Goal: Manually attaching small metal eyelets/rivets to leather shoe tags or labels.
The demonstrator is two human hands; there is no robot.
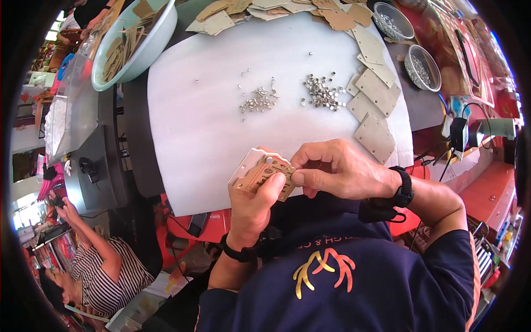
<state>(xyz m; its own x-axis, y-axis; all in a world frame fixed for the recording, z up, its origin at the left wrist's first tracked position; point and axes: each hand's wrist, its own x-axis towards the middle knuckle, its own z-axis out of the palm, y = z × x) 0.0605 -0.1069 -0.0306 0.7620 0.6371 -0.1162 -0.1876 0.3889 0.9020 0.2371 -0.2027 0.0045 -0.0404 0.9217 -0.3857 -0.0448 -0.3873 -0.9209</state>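
Observation:
My left hand (251, 207) is closed round a small stack of thin boards, its thumb pressing on top. The upper piece is a brown printed board (260, 176) with a wavy edge and a round silver stud near its far end; a whitish board (243, 166) shows beneath it. My right hand (340, 169) pinches at the right edge of the brown board, thumb against forefinger. What lies between those fingertips is too small to make out. Beyond my hands, on a white sheet (204, 127), lie a pile of small metal studs (259, 102) and a pile of round silver caps (322, 94).
Whitish boards with holes (377, 91) overlap along the sheet's right side; brown and pale boards (332, 16) line the far edge. Two clear bowls of metal parts (423, 69) stand at right. A pale basin (133, 63) of brown pieces sits far left. Another person (110, 271) is at lower left.

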